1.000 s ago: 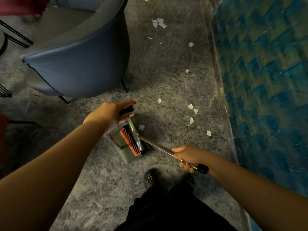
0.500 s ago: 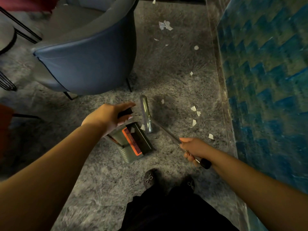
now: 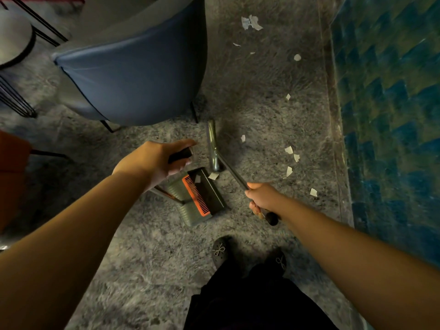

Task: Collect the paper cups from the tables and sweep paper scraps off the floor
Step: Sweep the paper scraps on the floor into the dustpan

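Observation:
My left hand (image 3: 154,160) grips the black handle of a grey dustpan (image 3: 202,196) with an orange comb edge, standing on the grey stone floor. One paper scrap lies inside the pan and another (image 3: 213,176) sits at its lip. My right hand (image 3: 260,198) holds the thin metal handle of a broom whose head (image 3: 212,148) rests on the floor just beyond the pan. Several white paper scraps (image 3: 289,160) lie to the right of the broom head, and more (image 3: 250,22) are scattered farther away. No paper cup is in view.
A blue upholstered chair (image 3: 133,84) stands close behind the dustpan on the left. A round table top (image 3: 13,41) and black wire legs are at the far left. A blue-green tiled wall (image 3: 390,110) runs along the right. My shoes (image 3: 220,252) are below the pan.
The broom head has moved away from the dustpan, from lying over its orange edge to resting on the floor beyond it. A scrap now lies inside the pan. My left hand kept its hold.

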`<control>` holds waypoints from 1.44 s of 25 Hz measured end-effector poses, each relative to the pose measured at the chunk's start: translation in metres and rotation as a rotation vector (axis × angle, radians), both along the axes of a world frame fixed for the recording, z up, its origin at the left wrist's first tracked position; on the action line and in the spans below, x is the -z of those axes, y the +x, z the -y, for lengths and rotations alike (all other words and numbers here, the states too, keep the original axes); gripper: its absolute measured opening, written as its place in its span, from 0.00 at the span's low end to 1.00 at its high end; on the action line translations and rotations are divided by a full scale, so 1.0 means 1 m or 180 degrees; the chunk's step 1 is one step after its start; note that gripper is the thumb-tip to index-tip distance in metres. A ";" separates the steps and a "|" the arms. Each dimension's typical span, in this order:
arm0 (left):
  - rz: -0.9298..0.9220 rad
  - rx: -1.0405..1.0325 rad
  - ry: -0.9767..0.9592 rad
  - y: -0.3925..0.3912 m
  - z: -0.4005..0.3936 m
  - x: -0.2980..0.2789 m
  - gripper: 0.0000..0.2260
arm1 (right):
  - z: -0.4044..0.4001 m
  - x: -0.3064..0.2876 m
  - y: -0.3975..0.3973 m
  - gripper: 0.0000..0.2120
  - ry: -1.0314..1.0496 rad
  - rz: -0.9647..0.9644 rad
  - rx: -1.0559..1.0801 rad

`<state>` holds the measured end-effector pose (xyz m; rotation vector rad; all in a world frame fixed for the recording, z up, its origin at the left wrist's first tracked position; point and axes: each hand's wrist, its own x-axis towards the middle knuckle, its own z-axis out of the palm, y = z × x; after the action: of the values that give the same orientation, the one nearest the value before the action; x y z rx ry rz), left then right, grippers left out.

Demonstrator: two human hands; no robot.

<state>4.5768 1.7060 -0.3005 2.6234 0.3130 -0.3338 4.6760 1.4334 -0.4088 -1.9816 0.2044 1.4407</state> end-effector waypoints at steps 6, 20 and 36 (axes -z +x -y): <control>-0.0037 0.0043 -0.0003 0.013 0.008 -0.002 0.24 | 0.020 -0.028 -0.007 0.25 0.0042 -0.0665 0.0125; 0.0061 -0.0420 -0.0298 0.096 0.025 -0.013 0.21 | 0.063 -0.081 0.063 0.23 0.0226 -0.0141 0.0617; -0.0265 -0.0486 -0.0397 0.365 0.032 -0.012 0.22 | 0.063 -0.037 0.341 0.24 0.0027 0.0227 0.0379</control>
<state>4.9417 1.6736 -0.2888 2.4504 0.5012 -0.3978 5.0166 1.3701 -0.3719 -1.9758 0.2794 1.2917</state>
